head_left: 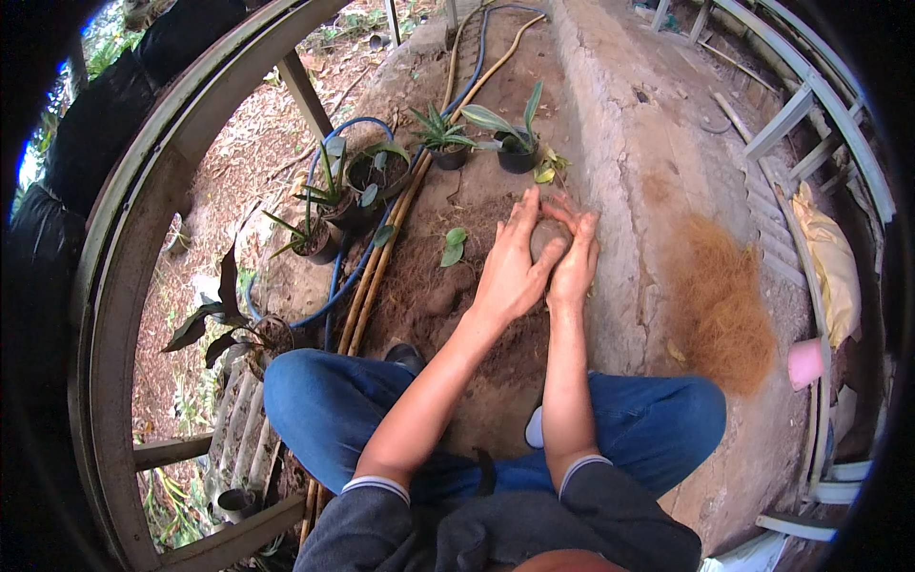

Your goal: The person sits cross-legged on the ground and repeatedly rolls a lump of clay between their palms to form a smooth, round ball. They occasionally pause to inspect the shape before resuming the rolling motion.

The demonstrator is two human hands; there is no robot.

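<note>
A rounded brown ball of soil (549, 242) sits between my two hands. My left hand (512, 259) presses against it from the left, with its thumb laid over the near side. My right hand (574, 257) cups the ball from the right; some of its fingers are at the far side. Under and around the hands lies loose dark soil (436, 300) with fine roots in it. A small green leaf cutting (453, 247) rests on that soil, left of my left hand. Yellowish-green leaves (550, 167) lie beyond the hands, beside a black pot with a broad-leaved plant (517, 151).
Several potted plants, among them a spiky one (444, 143), stand ahead and to the left. Blue and yellow hoses (379, 264) run along the left. A heap of orange-brown fibre (722, 307) lies on the concrete ledge at right, near a pink pot (806, 363) and a tan sack (829, 264).
</note>
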